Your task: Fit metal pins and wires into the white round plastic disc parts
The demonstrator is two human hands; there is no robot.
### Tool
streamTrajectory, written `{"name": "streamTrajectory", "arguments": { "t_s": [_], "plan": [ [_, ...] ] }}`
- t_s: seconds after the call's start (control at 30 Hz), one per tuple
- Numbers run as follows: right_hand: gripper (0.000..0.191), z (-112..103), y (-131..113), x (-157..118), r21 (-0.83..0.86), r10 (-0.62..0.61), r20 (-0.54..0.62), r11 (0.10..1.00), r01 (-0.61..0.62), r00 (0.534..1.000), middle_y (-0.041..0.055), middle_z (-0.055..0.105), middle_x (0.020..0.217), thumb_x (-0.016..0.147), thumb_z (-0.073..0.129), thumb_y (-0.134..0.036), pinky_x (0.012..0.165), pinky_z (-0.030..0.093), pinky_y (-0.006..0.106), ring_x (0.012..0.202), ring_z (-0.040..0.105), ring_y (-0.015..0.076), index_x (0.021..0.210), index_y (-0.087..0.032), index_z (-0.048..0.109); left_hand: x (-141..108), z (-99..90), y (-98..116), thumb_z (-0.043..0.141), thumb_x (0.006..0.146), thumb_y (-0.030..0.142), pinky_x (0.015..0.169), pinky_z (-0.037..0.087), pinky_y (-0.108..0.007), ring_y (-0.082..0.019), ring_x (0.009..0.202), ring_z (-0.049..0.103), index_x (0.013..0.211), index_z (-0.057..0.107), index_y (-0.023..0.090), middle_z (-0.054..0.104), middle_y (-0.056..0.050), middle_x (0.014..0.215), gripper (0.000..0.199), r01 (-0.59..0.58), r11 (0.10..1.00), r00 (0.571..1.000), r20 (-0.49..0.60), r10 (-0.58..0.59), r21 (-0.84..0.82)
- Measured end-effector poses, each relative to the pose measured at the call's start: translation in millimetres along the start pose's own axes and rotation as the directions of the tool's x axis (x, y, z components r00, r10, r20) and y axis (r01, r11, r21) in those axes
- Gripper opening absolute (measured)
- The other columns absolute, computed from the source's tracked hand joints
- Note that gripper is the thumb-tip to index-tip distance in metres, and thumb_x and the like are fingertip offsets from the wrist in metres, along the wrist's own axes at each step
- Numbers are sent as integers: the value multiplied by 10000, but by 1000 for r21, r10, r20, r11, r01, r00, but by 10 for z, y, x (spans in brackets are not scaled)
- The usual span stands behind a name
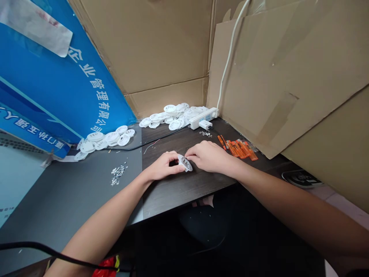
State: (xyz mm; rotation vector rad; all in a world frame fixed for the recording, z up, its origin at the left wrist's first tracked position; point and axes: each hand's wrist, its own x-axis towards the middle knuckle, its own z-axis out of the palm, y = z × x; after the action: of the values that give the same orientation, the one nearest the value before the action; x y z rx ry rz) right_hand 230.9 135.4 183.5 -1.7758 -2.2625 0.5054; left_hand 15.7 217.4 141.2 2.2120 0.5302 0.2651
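Where the blue banner (57, 88) with white characters leans at the far left, a grey stretch of the desk (72, 192) runs beneath it, and a black cable (43, 252) crosses the near corner. A pile of white round plastic discs (103, 139) lies along the foot of the banner, and a scatter of small shiny metal bits (117, 174) sits on the grey part, well apart from the discs. Past the seam the desk turns to dark wood grain. The left hand (162, 166) rests there with its fingers curled around one side of a small white plastic piece (185, 162), and the right hand (208, 156) pinches the other side, so both hold the piece just above the dark surface near the front edge. Behind the hands a second heap of white discs (170, 115) lies against the cardboard wall (161, 50), next to a white power strip (203, 117) whose white cord (230, 50) climbs the cardboard. A few more tiny metal bits, probably screws, lie just in front of the strip. Right of the hands, a row of orange parts (238, 149) lies by the foot of a leaning cardboard sheet (288, 77). At the far right, below the desk edge, something dark with white edging (301, 179) lies on the floor; I cannot tell what it is.
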Motion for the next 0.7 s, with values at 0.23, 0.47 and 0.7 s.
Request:
{"name": "streamTrajectory", "arguments": {
  "t_s": [0.23, 0.47, 0.7],
  "plan": [
    [296, -43, -70, -19, -36, 35, 30, 999, -34, 999, 52, 781, 1012, 956, 542, -302, 748, 472, 356, 951, 721, 286, 1027, -352, 825, 6, 17, 24, 640, 898, 602, 876, 362, -254, -137, 877, 519, 950, 728, 135, 642, -42, 891, 477, -6, 1000, 1000, 9, 5, 11],
    [247, -75, -220, -5, -135, 53, 72, 990, -43, 996, 119, 751, 864, 920, 575, -287, 657, 447, 336, 845, 719, 289, 864, -243, 812, 21, 23, 67, 660, 881, 551, 867, 383, -263, -147, 880, 522, 897, 722, 136, 640, -44, 858, 420, 3, 999, 1000, 29, -4, 42],
    [241, -99, -98, 7, -69, 48, 38, 997, -46, 998, 105, 754, 876, 932, 580, -306, 697, 461, 345, 844, 713, 276, 896, -237, 808, 20, 29, 49, 700, 868, 534, 875, 423, -268, -150, 891, 559, 945, 728, 139, 667, -51, 910, 404, 6, 999, 1000, -17, -6, 37]
  ]
}}
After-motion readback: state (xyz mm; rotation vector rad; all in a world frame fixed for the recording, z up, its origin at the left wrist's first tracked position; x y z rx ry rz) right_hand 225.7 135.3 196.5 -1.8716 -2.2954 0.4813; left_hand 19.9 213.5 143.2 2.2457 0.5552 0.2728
